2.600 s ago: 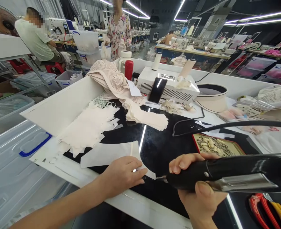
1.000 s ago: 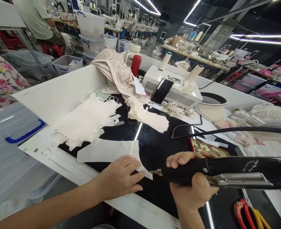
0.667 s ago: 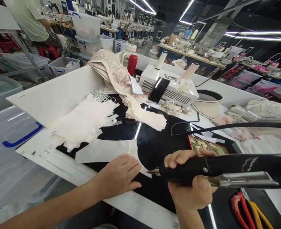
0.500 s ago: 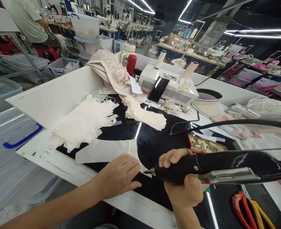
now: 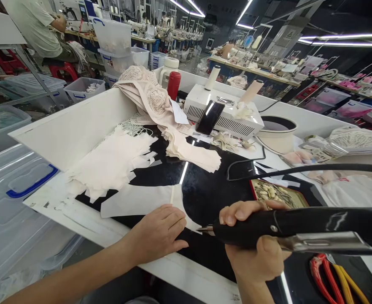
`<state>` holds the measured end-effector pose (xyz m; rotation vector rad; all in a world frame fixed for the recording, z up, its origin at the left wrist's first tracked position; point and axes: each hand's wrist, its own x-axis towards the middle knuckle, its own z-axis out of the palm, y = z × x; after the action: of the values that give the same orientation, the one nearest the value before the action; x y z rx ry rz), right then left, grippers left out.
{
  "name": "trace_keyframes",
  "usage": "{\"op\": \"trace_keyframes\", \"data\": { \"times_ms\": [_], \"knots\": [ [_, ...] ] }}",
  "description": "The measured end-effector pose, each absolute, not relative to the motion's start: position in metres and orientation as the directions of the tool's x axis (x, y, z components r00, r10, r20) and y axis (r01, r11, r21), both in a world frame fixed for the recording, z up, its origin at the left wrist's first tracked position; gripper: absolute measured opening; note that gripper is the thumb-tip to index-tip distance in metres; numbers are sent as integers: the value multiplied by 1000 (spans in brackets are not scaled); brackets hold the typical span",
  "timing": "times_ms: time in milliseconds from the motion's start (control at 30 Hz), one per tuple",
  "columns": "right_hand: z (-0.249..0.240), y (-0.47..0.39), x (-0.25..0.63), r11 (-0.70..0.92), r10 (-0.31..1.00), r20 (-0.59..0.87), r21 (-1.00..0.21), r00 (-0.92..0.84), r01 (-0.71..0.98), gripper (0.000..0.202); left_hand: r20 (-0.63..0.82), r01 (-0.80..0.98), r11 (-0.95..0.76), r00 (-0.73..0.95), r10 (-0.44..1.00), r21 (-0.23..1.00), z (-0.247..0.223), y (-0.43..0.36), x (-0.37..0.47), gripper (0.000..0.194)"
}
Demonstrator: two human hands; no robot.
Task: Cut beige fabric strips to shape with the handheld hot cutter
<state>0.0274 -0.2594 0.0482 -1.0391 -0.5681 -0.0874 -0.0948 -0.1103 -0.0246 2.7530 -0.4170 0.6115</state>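
Observation:
A white fabric piece point(image 5: 135, 202), curved at its right end, lies flat on the glossy black work surface point(image 5: 205, 185). A narrow cream strip point(image 5: 172, 195) crosses it. My left hand point(image 5: 162, 230) rests over its lower edge with fingers stretched, pressing it down. In my right hand point(image 5: 255, 245) is a black corded handheld tool point(image 5: 319, 226) with a metal lever along its side. My fingers wrap round its front, and its pointed metal tip is at the fabric's right end; whether it touches, I cannot tell.
Cream fabric pieces point(image 5: 110, 162) are heaped at the left, with another stack point(image 5: 192, 150) behind. A phone point(image 5: 210, 118) leans on a white vented box point(image 5: 222, 109). A tray of small parts point(image 5: 277, 193) and red-handled point(image 5: 323, 274) and yellow-handled tools are at right. A person point(image 5: 42, 29) sits far left.
My right hand and the handheld tool have moved right and slightly down, the tip sliding toward the fabric's right end. My left hand and the fabric have hardly moved.

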Motion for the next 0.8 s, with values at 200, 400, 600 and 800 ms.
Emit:
{"op": "trace_keyframes", "data": {
  "times_ms": [200,400,600,800],
  "knots": [
    [46,-260,27,542,207,482,-781,851,311,42,448,-344,-912,867,-218,222,-25,-110,-95,40],
    [44,-260,29,559,221,483,-775,847,296,38,462,-359,-883,865,-193,304,-18,-106,-96,30],
    [41,-263,43,535,211,507,-775,836,336,40,434,-325,-895,884,-172,307,-8,-72,-96,25],
    [38,-261,61,533,183,499,-774,847,341,39,245,-269,-929,947,-208,254,-12,-56,-105,56]
  ]
}}
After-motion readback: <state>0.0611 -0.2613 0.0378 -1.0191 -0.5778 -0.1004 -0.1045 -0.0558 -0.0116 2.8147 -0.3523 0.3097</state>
